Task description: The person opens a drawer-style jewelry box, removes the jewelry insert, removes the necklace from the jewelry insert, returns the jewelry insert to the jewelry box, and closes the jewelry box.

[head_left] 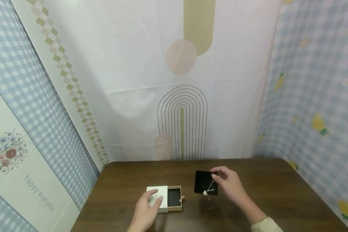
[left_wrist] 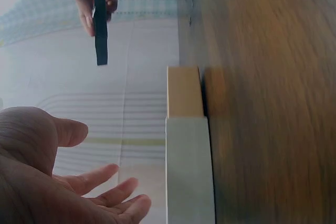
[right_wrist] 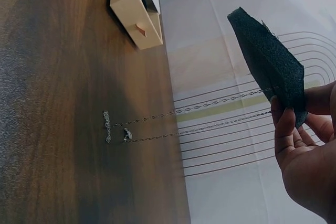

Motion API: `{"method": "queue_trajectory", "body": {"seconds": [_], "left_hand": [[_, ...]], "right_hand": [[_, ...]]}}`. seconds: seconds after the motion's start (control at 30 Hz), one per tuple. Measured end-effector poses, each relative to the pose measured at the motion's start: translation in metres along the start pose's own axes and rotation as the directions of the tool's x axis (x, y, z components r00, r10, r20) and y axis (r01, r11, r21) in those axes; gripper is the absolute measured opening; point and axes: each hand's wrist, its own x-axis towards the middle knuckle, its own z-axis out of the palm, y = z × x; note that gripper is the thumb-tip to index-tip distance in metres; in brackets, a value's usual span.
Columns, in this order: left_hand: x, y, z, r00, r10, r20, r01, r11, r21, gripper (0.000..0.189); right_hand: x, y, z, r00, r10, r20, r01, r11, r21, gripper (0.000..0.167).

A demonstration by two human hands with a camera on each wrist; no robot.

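Observation:
My right hand (head_left: 227, 184) pinches the edge of a square black foam pad (head_left: 201, 181), held above the table. A silver necklace (right_wrist: 210, 103) hangs from the pad; in the right wrist view its chain dangles in two strands, with a small sparkling bar (right_wrist: 107, 127) and another small metal piece at the lower ends. In the head view, a bright pendant (head_left: 205, 192) shows against the pad. My left hand (head_left: 145, 207) hovers over a small box, fingers spread and apart from it in the left wrist view. The box has a white sleeve (head_left: 163, 206) and a partly pulled-out tan drawer (head_left: 175, 208), dark inside.
A pinkish ribbon tab (head_left: 183, 197) sticks out of the drawer's front. The box rests on a brown wooden table (head_left: 127, 174). Behind the table hangs a white patterned cloth (head_left: 133, 122), with blue checked cloths (head_left: 304, 80) at both sides.

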Motion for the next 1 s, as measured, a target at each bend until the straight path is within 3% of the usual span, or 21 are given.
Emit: {"method": "queue_trajectory", "body": {"seconds": [0.2,0.4,0.57,0.7,0.83,1.0], "left_hand": [[0.0,0.01,0.012,0.995,0.073,0.074,-0.066,0.994,-0.089,0.041],[0.002,0.022,0.024,0.971,0.139,0.197,-0.092,0.97,-0.227,0.046],[0.005,0.032,0.038,0.947,0.147,0.286,-0.086,0.972,-0.218,0.044],[0.009,0.041,0.05,0.935,0.161,0.317,-0.106,0.977,-0.184,0.046],[0.014,0.051,0.059,0.927,0.146,0.345,-0.065,0.97,-0.235,0.051],[0.018,0.056,0.065,0.927,0.116,0.356,0.022,0.933,-0.36,0.045]], "right_hand": [[-0.002,0.0,0.0,1.0,0.018,0.006,-0.018,1.0,0.023,0.021],[-0.004,0.0,0.003,1.0,0.007,0.003,-0.007,0.999,0.047,0.02],[-0.008,0.001,0.011,0.999,-0.011,0.05,0.009,0.999,0.05,0.02],[-0.011,0.001,0.019,0.997,-0.02,0.069,0.016,0.998,0.056,0.019],[-0.015,0.001,0.024,0.997,-0.024,0.074,0.019,0.998,0.065,0.019],[-0.016,0.001,0.025,0.997,-0.042,0.064,0.036,0.995,0.094,0.017]]}}
